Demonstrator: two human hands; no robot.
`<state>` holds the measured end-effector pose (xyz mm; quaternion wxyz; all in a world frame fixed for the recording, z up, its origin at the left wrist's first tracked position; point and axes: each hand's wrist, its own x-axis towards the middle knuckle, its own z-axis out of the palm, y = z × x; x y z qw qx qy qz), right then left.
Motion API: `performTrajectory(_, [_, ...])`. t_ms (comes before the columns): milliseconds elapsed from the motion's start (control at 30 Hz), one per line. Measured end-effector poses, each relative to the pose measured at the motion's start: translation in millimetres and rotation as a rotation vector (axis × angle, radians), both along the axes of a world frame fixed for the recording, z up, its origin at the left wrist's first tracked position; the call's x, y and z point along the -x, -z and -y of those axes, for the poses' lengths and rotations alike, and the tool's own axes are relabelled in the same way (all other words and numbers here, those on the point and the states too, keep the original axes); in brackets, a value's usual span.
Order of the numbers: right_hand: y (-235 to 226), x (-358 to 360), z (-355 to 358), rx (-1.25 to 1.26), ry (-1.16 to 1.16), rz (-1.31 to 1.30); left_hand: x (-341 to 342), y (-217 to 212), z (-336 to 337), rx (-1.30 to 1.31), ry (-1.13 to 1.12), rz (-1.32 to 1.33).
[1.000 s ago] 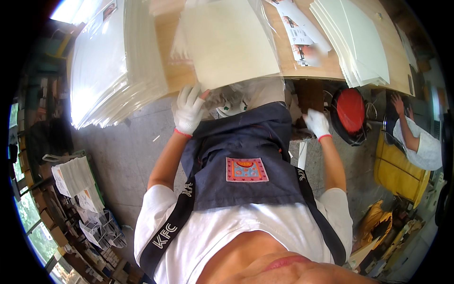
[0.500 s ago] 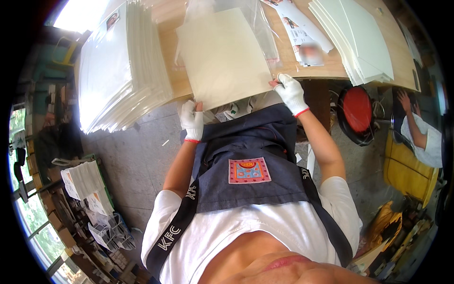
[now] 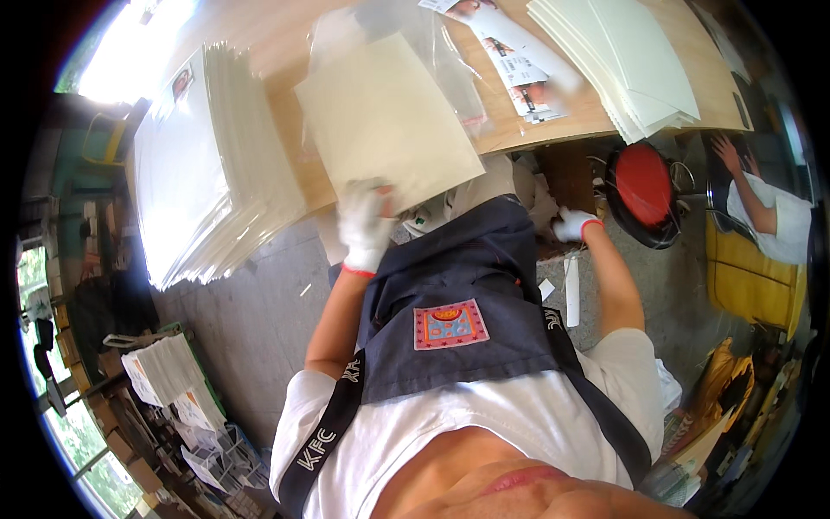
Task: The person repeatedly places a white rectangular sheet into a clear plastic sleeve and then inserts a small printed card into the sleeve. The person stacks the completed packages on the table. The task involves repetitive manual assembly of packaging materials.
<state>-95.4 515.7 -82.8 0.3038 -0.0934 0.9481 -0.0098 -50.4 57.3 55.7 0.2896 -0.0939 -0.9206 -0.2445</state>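
Note:
A cream-coloured rectangular board (image 3: 393,121) lies on clear plastic sleeves (image 3: 450,65), its near corner jutting over the table edge. My left hand (image 3: 367,223), in a white glove with bare fingertips, is at the board's near edge. Motion blurs it, so whether it grips the board does not show. Away from the board, my right hand (image 3: 573,226), gloved the same way, is lowered past the table edge beside pale, crumpled material (image 3: 543,208). Its fingers are partly hidden, and their hold cannot be made out.
At left on the wooden table (image 3: 277,43) stands a tall stack of plastic-sleeved boards (image 3: 216,164). Printed sheets (image 3: 510,60) and pale boards (image 3: 618,65) lie to the right. A red-seated stool (image 3: 641,195) stands below; another person's arm (image 3: 750,186) shows at far right.
My right hand has left the board's right corner and dropped below the table edge. My left hand has shifted slightly inward along the near edge. The whole view has shifted a little.

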Motion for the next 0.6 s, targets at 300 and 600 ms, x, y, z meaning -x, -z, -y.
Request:
performTrajectory(300, [-149, 109, 76, 0.616, 0.251, -0.528, 84, 8, -76, 0.372, 0.491, 0.182])
performTrajectory(600, [-114, 240, 70, 0.001, -0.099, -0.982, 91, -1, -80, 0.071, 0.494, 0.258])
